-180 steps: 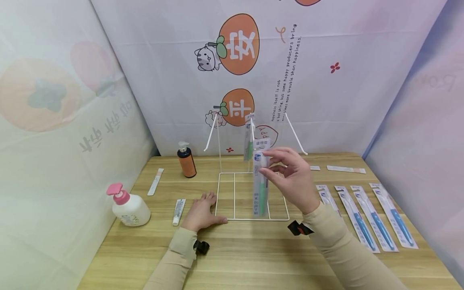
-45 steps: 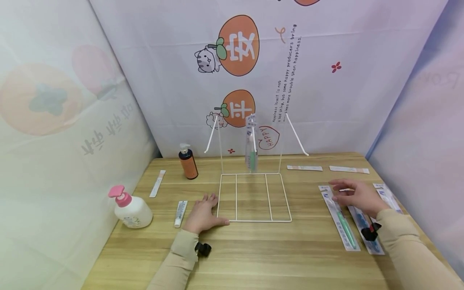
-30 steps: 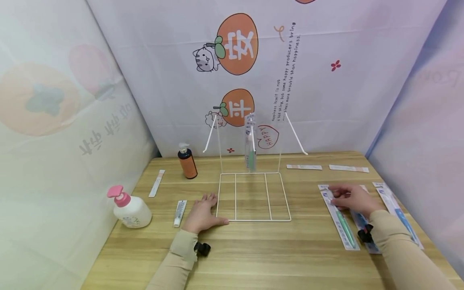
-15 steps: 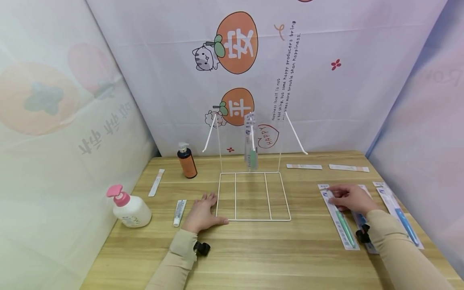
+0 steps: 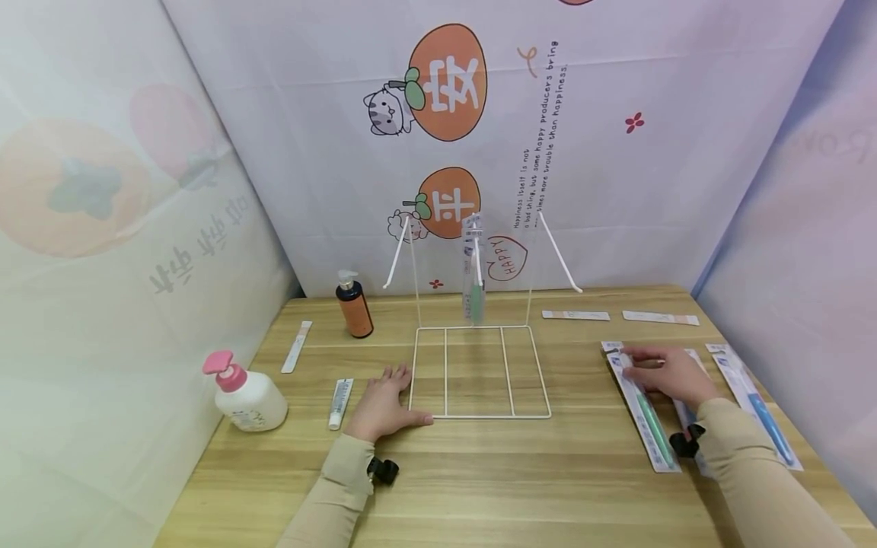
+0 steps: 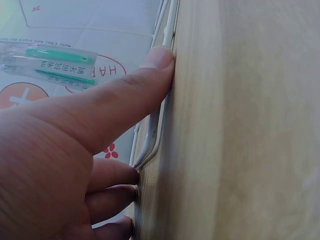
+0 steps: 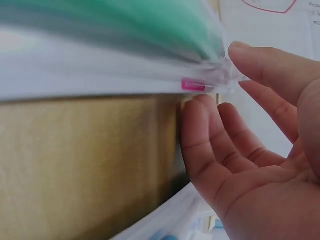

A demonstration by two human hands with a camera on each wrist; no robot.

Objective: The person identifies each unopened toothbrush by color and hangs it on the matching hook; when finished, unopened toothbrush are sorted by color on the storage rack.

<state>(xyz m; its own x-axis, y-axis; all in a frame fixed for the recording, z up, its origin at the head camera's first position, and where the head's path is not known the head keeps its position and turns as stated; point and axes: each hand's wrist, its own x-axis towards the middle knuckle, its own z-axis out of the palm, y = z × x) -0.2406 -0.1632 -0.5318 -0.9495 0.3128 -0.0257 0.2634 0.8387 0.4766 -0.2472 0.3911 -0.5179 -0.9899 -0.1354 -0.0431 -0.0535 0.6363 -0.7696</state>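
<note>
Green toothbrush pack (image 5: 642, 406) lies flat on the table (image 5: 479, 472), right of the rack (image 5: 479, 371); the right hand (image 5: 668, 374) pinches its top edge between thumb and fingertips, while the left hand (image 5: 381, 402) presses flat, fingers straight, on the rack's front corner

Backdrop (image 5: 617, 190) reads "HAPPY" in a heart, and "some happy producers bring happiness"

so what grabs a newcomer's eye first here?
The white wire rack at the table's centre, with packaged toothbrushes hanging on its middle hook. Then the right hand lifting the top end of a green toothbrush pack at the table's right, and the left hand pressing the rack's base.
</note>
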